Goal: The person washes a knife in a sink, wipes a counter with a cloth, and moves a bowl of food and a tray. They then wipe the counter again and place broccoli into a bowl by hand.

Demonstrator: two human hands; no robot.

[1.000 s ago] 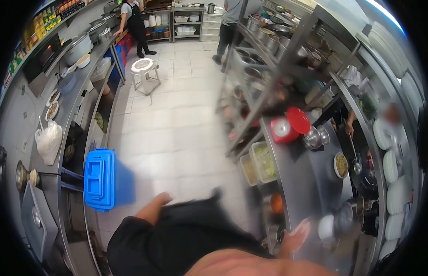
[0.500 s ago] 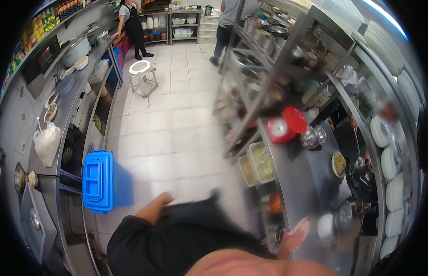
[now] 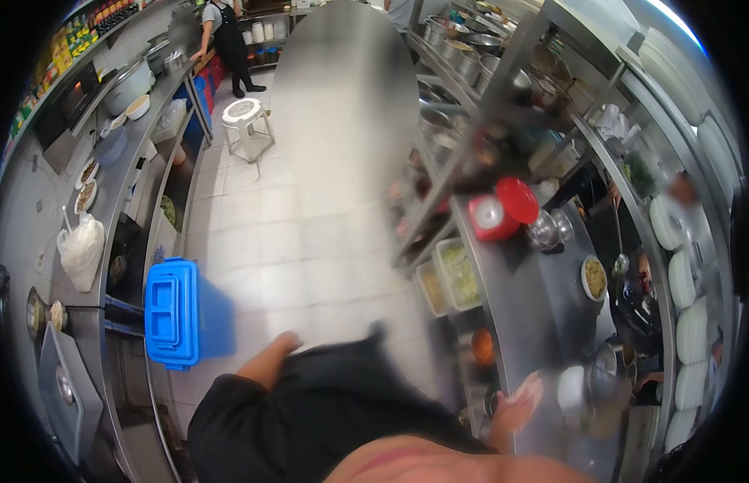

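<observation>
My right hand [image 3: 510, 412] is at the near edge of the steel counter [image 3: 543, 334], with its fingers around a pale pink, cloth-like piece [image 3: 526, 392]. Just right of it stand a white container [image 3: 571, 388] and metal pots [image 3: 609, 359]. A bowl of yellowish food [image 3: 593, 278] sits farther along the same counter. My left hand [image 3: 288, 342] hangs low over the tiled floor beside my black clothing. Its fingers are too hidden to make out. Nearest to it, on the left, stands a blue lidded bin [image 3: 173, 314].
A white stool [image 3: 244, 114] stands on the floor [image 3: 310, 233]. The left counter bears a white plastic bag [image 3: 82, 251] and dishes of food. At right are a red scale-like object [image 3: 491, 216] and stacked plates [image 3: 691, 332]. A person in an apron [image 3: 228, 40] stands at the back.
My view has shifted slightly. A large blurred patch now covers the back middle, hiding most of the grey-shirted person. Behind the right counter, the ladle has moved slightly. My hands stay about where they were.
</observation>
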